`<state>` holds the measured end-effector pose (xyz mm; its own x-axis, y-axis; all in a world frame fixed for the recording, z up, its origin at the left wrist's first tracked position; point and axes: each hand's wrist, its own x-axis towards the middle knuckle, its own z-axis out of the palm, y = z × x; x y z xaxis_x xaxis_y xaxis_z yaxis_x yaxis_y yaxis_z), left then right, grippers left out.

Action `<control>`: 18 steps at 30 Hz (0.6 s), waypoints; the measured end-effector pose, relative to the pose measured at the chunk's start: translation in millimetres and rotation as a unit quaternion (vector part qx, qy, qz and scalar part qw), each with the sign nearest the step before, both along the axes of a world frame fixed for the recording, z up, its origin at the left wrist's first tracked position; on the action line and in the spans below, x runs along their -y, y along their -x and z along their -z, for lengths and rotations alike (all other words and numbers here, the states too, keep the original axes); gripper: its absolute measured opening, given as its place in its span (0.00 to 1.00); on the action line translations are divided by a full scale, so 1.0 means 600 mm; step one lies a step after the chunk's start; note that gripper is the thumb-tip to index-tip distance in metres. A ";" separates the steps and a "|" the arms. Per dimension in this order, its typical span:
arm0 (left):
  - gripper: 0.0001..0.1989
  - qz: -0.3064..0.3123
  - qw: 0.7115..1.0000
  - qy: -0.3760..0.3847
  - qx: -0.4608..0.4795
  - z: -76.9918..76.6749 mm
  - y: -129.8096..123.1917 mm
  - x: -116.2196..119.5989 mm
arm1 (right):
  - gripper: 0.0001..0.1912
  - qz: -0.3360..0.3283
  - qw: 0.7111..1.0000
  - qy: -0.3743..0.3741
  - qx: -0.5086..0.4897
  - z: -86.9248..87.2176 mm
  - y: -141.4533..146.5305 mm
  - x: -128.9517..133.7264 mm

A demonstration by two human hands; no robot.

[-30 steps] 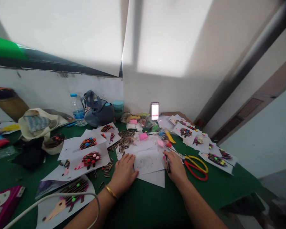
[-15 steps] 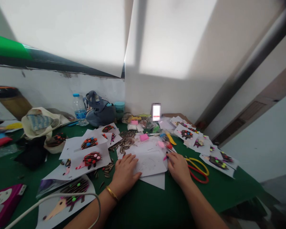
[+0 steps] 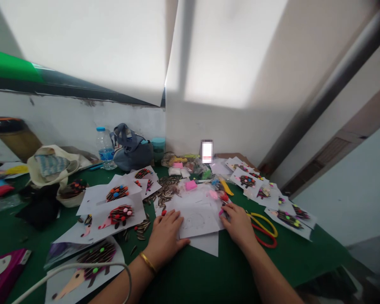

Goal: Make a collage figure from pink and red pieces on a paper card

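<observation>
My left hand (image 3: 166,230) lies spread on the left part of a white paper (image 3: 205,226) and holds nothing. A faint pencil outline of a hedgehog-like animal shows on this sheet. At the right edge of the paper, my right hand (image 3: 239,223) has its fingers curled together by a small pink-and-dark item (image 3: 221,212), which is mostly covered. A red ball (image 3: 164,213) peeks out beside my left fingertips. Just right of my right hand lie scissors (image 3: 266,230) with yellow and red handles. Striped sunflower seeds (image 3: 166,188) are heaped behind my left hand.
Finished hedgehog pictures (image 3: 122,213) overlap on the left, more hedgehog cards (image 3: 288,217) on the right. Pink clay (image 3: 191,185) sits behind the paper. A water bottle (image 3: 106,152) and grey-blue bag (image 3: 133,147) stand by the wall. A pale cable (image 3: 72,267) crosses the lower left.
The view has shifted slightly. The drawn sheet sits a little lower and further left, and the red ball now shows by my left fingers. Both hands stay nearly in place.
</observation>
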<state>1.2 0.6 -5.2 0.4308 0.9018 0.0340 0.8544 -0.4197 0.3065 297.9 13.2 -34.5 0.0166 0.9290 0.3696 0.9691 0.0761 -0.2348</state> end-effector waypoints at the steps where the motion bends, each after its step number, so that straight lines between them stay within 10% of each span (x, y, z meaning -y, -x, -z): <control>1: 0.30 -0.001 1.000 -0.002 0.001 0.000 0.000 0.000 | 0.15 0.002 1.000 -0.003 0.011 -0.009 0.002 -0.007; 11: 0.26 -0.004 0.998 -0.051 0.038 0.011 0.002 0.001 | 0.09 0.019 0.992 0.008 0.125 -0.064 0.065 -0.102; 18: 0.18 -0.022 0.982 -0.137 0.126 0.001 -0.001 0.000 | 0.11 -0.090 0.986 -0.138 -0.032 -0.066 0.107 -0.062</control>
